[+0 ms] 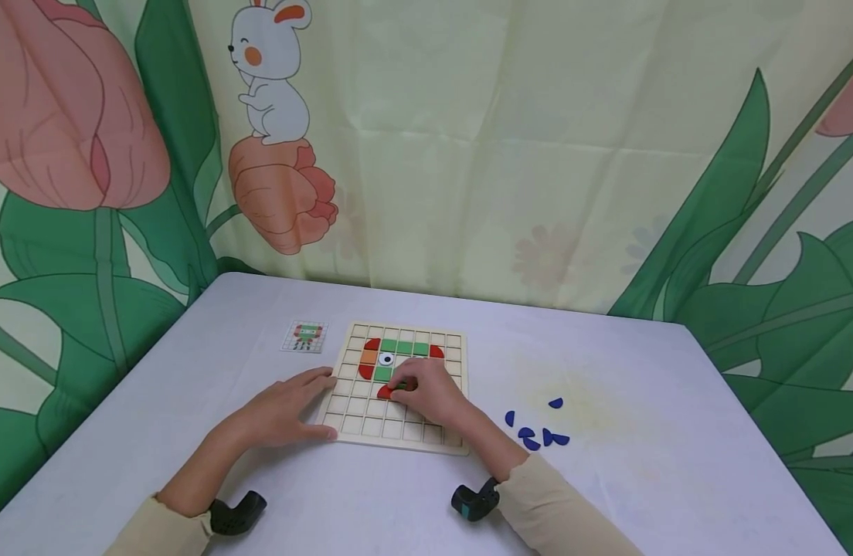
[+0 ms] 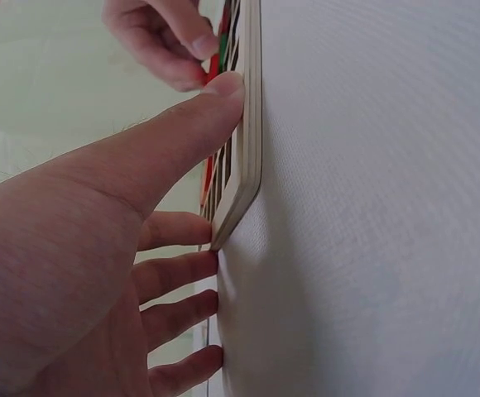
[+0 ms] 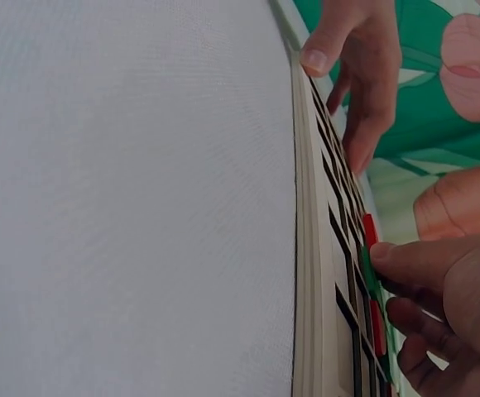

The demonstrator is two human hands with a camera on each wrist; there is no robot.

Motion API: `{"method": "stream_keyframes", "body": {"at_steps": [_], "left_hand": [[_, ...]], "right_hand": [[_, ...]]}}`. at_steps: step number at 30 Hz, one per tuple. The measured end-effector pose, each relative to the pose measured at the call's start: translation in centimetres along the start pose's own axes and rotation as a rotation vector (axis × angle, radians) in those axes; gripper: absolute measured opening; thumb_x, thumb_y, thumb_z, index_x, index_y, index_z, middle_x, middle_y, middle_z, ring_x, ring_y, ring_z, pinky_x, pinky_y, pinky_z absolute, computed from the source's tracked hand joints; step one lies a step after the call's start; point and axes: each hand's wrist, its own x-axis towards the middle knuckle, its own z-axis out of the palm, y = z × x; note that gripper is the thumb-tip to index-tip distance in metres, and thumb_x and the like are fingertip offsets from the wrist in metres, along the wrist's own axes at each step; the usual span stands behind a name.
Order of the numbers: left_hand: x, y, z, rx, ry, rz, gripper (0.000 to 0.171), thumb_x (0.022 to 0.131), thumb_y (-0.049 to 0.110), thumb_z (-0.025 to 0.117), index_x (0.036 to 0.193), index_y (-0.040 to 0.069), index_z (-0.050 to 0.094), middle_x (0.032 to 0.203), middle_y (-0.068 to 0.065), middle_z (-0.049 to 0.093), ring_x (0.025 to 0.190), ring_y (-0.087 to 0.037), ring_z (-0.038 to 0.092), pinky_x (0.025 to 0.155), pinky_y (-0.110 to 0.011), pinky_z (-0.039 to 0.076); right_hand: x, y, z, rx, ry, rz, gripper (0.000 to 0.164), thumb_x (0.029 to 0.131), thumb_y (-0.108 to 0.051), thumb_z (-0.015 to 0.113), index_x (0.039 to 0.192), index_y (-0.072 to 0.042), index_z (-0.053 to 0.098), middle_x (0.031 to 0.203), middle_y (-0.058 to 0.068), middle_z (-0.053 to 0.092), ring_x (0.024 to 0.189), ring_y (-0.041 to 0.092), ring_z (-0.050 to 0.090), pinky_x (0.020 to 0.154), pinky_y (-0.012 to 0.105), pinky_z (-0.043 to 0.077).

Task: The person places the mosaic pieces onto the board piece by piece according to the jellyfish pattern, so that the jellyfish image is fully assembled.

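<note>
A square wooden grid board (image 1: 353, 425) lies on the table with red, green and orange pieces in its upper cells, and an eye piece (image 1: 386, 359). My left hand (image 1: 276, 409) rests at the board's left edge, fingers spread, thumb against the near corner. Over the board's middle, my right hand (image 1: 429, 392) has curled fingers and pinches a green piece (image 3: 369, 273), partly hidden beneath the thumb. Beside it sits a red quarter-round piece (image 1: 385, 392). Another red piece (image 3: 377, 327) shows below those fingers in the right wrist view.
Several dark blue half-round pieces (image 1: 527, 433) lie loose to the right of the board. A small pattern card (image 1: 305, 337) lies at the upper left. A printed curtain (image 1: 426, 154) hangs behind the white table (image 1: 642, 448).
</note>
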Motion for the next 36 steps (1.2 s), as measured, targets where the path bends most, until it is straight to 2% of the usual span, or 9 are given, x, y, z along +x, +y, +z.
{"method": "stream_keyframes", "body": {"at_steps": [11, 21, 24, 26, 29, 32, 36], "left_hand": [[0.1, -0.3, 0.1, 0.013, 0.005, 0.027, 0.087, 0.073, 0.062, 0.073, 0.14, 0.011, 0.049, 0.154, -0.011, 0.037, 0.141, -0.034, 0.037, 0.106, -0.062, 0.036], [0.0, -0.2, 0.0, 0.003, 0.005, 0.027, 0.085, 0.075, 0.059, 0.074, 0.14, 0.011, 0.048, 0.154, -0.011, 0.037, 0.141, -0.035, 0.036, 0.107, -0.062, 0.035], [0.0, -0.1, 0.0, -0.001, 0.006, 0.023, 0.086, 0.074, 0.059, 0.075, 0.14, 0.011, 0.049, 0.154, -0.011, 0.037, 0.141, -0.035, 0.036, 0.106, -0.063, 0.035], [0.0, -0.1, 0.1, 0.0, 0.008, 0.019, 0.086, 0.074, 0.059, 0.075, 0.14, 0.011, 0.049, 0.154, -0.011, 0.037, 0.141, -0.035, 0.036, 0.106, -0.063, 0.035], [0.1, -0.2, 0.2, 0.004, 0.009, 0.015, 0.086, 0.073, 0.059, 0.075, 0.14, 0.011, 0.049, 0.154, -0.011, 0.037, 0.141, -0.035, 0.036, 0.106, -0.062, 0.035], [0.1, -0.2, 0.2, 0.004, 0.007, 0.012, 0.086, 0.073, 0.059, 0.075, 0.14, 0.011, 0.049, 0.154, -0.011, 0.037, 0.141, -0.035, 0.036, 0.106, -0.063, 0.035], [0.0, -0.1, 0.2, 0.002, 0.002, 0.012, 0.086, 0.073, 0.059, 0.075, 0.14, 0.011, 0.049, 0.154, -0.011, 0.037, 0.141, -0.035, 0.036, 0.106, -0.064, 0.035]], "right_hand": [[0.8, -0.8, 0.6, -0.022, -0.012, -0.026, 0.01, 0.084, -0.004, 0.072, 0.09, -0.01, 0.078, 0.1, 0.001, 0.072, 0.087, 0.011, 0.062, 0.068, 0.017, 0.048], [0.6, -0.4, 0.6, -0.025, -0.032, 0.017, 0.012, 0.086, -0.012, 0.073, 0.096, -0.017, 0.077, 0.114, -0.001, 0.067, 0.071, 0.006, 0.053, 0.061, 0.017, 0.045], [0.6, -0.1, 0.4, -0.03, -0.018, 0.003, 0.012, 0.088, -0.014, 0.071, 0.098, -0.017, 0.076, 0.113, -0.001, 0.066, 0.073, 0.007, 0.053, 0.064, 0.019, 0.046], [0.6, 0.0, 0.2, -0.046, -0.002, -0.015, 0.012, 0.089, -0.014, 0.07, 0.099, -0.016, 0.076, 0.113, 0.0, 0.066, 0.078, 0.01, 0.056, 0.068, 0.021, 0.048], [0.7, 0.1, -0.1, -0.076, 0.008, -0.037, 0.016, 0.09, -0.016, 0.068, 0.105, -0.015, 0.075, 0.117, 0.002, 0.065, 0.099, 0.016, 0.06, 0.082, 0.029, 0.052], [0.9, 0.1, -0.1, -0.126, -0.016, -0.035, 0.023, 0.091, -0.02, 0.067, 0.113, -0.017, 0.073, 0.123, 0.002, 0.063, 0.12, 0.022, 0.053, 0.095, 0.036, 0.051], [1.3, 0.0, 0.3, -0.256, -0.06, -0.05, 0.03, 0.093, -0.029, 0.064, 0.122, -0.024, 0.069, 0.131, 0.0, 0.058, 0.128, 0.025, 0.048, 0.1, 0.041, 0.047]]}}
